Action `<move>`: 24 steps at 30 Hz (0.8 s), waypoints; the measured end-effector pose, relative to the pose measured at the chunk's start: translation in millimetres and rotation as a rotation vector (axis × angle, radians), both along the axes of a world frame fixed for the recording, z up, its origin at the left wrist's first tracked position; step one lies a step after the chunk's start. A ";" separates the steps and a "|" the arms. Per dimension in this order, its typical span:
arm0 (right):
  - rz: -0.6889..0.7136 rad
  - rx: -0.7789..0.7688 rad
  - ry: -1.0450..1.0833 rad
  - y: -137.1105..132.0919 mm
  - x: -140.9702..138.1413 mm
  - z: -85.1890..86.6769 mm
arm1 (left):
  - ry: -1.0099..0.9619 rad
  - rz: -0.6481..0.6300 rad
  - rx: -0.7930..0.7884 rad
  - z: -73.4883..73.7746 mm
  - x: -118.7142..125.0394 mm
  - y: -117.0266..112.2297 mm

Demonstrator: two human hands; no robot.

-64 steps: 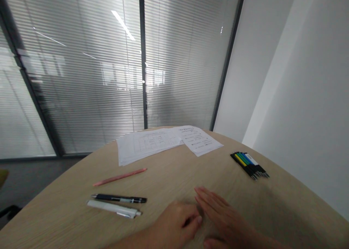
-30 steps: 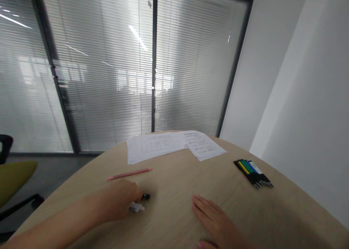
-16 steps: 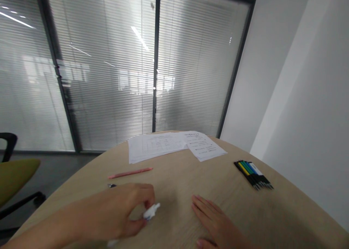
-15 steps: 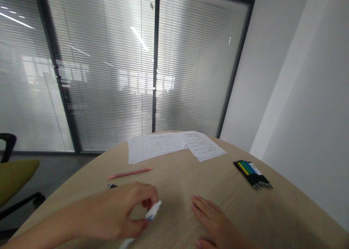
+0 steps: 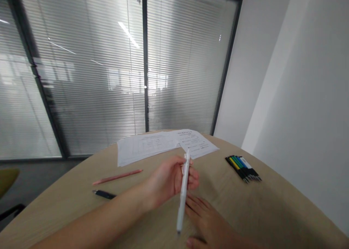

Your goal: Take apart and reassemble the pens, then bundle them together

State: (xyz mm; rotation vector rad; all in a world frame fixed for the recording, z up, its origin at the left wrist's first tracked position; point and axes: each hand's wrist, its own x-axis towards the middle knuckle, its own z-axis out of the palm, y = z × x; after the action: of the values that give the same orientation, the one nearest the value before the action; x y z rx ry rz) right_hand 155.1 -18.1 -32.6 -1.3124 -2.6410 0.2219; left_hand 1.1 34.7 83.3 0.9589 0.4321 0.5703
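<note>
A curved pale wood table (image 5: 272, 205) carries loose white printed sheets (image 5: 147, 147) at its far edge. The left hand (image 5: 170, 180) has now lifted the slim white pen (image 5: 183, 194) off the wood and clamps it nearly upright in the air, no longer beside the black pen (image 5: 103, 194). The right hand (image 5: 207, 220) lies flat on the table, apart from the left. A salmon-pink pencil (image 5: 117, 176) lies near the black pen; a bundle of multicoloured pens (image 5: 242, 168) sits to the right.
</note>
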 end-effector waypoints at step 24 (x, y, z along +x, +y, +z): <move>-0.013 -0.013 0.064 -7.6 2.0 2.6 | -0.180 0.052 -0.213 -9.2 10.1 55.1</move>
State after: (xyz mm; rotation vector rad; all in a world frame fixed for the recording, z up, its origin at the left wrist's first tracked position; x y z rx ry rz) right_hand 157.1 -25.7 -30.0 -1.3041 -2.5810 0.2757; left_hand 11.2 89.9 74.1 0.6879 0.3490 0.6385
